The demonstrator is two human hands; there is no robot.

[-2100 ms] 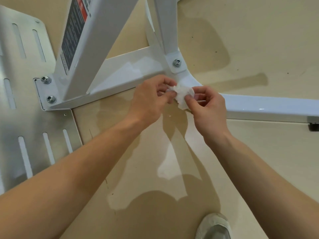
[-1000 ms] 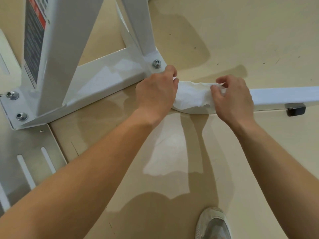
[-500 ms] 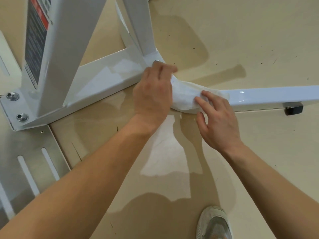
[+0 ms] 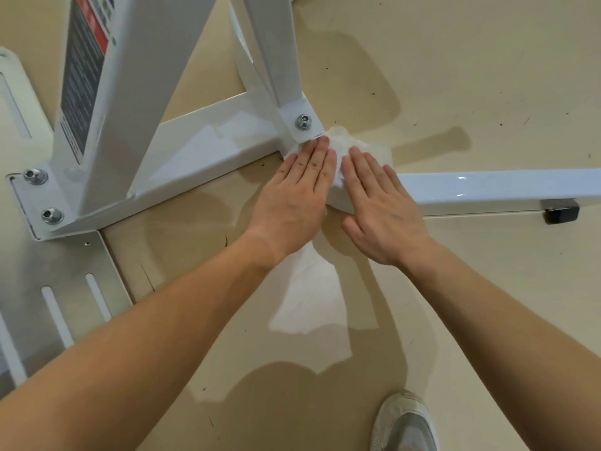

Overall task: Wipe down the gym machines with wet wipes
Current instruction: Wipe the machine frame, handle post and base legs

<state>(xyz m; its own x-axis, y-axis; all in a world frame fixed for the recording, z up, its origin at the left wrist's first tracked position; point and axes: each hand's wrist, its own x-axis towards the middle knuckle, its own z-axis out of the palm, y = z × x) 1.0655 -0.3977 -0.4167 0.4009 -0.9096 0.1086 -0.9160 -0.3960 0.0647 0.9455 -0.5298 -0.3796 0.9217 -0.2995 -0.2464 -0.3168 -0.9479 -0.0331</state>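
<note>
Two hands [image 4: 292, 196] [image 4: 382, 206], one wipe [image 4: 340, 141], three bolts [image 4: 304, 122] [image 4: 35, 176] [image 4: 52, 215]

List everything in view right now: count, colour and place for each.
wet wipe: one, white, draped over the frame's bend, under both hands
machine frame: one, white, uprights top left, floor bar running right
bolts: three, silver, one beside the wipe, two at the left base
label: one, dark with red top, on the large upright
slotted plate: one, grey metal, lower left
rubber foot: one, black, under the right bar
floor: beige
shoe: one, whitish grey, bottom edge
left hand: flat, pressing the wipe
right hand: flat, pressing the wipe
</note>
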